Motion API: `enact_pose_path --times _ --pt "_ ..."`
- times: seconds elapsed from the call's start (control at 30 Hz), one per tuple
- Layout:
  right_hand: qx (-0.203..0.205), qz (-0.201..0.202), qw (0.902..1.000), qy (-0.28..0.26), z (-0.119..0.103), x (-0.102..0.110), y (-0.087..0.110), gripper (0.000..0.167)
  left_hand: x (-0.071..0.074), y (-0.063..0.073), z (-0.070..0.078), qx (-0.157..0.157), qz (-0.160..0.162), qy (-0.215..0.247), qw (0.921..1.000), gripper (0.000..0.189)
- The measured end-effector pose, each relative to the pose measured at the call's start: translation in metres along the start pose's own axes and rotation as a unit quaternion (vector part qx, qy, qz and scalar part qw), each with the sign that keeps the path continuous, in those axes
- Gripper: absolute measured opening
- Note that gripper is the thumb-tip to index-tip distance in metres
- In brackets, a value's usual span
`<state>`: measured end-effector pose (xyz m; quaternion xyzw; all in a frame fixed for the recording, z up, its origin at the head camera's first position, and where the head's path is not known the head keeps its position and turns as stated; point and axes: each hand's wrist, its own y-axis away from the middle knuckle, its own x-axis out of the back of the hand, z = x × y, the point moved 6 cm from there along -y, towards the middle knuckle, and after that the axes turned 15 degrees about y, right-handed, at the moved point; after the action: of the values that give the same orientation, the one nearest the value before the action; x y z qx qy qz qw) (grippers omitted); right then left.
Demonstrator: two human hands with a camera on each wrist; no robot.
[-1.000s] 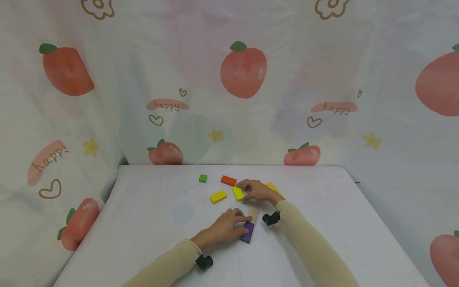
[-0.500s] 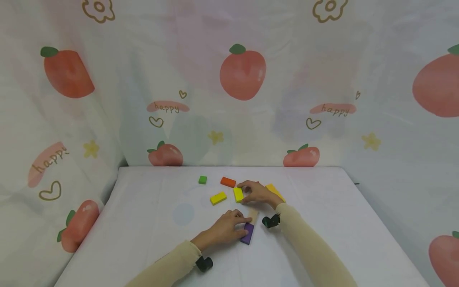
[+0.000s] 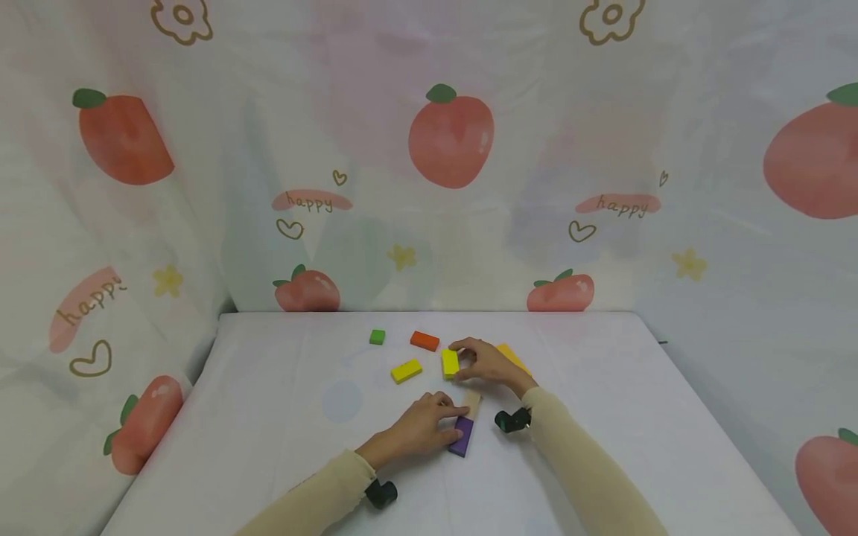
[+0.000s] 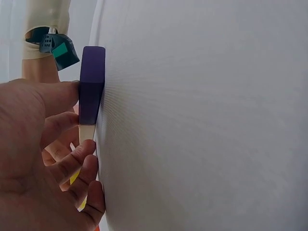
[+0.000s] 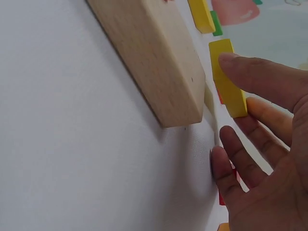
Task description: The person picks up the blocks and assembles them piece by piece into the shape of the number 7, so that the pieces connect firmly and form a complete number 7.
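Note:
My left hand point(image 3: 417, 426) rests over two small blocks lying end to end on the white table. Its thumb presses the top of the purple block point(image 3: 459, 445), and the index fingertip touches the plain wooden block point(image 3: 473, 403) just beyond. The left wrist view shows the thumb on the purple block point(image 4: 92, 86) and the other fingertips down by the tabletop. Farther away, my right hand point(image 3: 494, 365) pinches a yellow block point(image 3: 450, 360) between thumb and index finger at its two ends. In the right wrist view this yellow block point(image 5: 230, 94) stands past the wooden block point(image 5: 159, 62).
A second yellow block point(image 3: 407, 371) lies left of the right hand. Behind it are a green block point(image 3: 377, 337) and an orange-red block point(image 3: 425, 341). An orange-yellow block point(image 3: 515, 358) lies partly hidden beyond the right wrist. Patterned cloth walls point(image 3: 375, 149) border the table's back and sides.
My right hand has moved slightly to the right with the yellow block, which has turned a little. The left hand and the two blocks under it stay put.

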<state>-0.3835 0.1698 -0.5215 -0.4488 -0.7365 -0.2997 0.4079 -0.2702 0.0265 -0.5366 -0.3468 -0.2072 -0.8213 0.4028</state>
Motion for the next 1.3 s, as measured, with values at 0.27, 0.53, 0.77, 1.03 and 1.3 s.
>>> enact_pose_path --times 0.27,0.53,0.77,1.03,1.3 --pt "0.003 0.028 0.9996 0.007 0.005 0.001 0.011 0.060 0.000 0.001 0.000 0.003 -0.001 0.001 1.0000 0.046" --pt "0.000 0.046 0.9989 0.000 0.005 0.006 0.022 0.060 0.002 0.001 0.001 -0.005 0.008 0.002 1.0000 0.045" --pt "-0.019 0.053 0.9984 0.004 0.012 0.005 0.026 0.061 -0.001 0.000 -0.003 -0.003 0.007 -0.001 1.0000 0.046" --pt "-0.044 0.058 0.9973 -0.003 0.016 0.006 0.033 0.062 0.000 0.000 -0.001 -0.005 0.007 0.005 0.9999 0.046" --pt "-0.048 0.068 0.9964 0.013 0.017 0.007 0.038 0.062 0.002 0.002 0.002 -0.002 0.008 0.003 1.0000 0.046"
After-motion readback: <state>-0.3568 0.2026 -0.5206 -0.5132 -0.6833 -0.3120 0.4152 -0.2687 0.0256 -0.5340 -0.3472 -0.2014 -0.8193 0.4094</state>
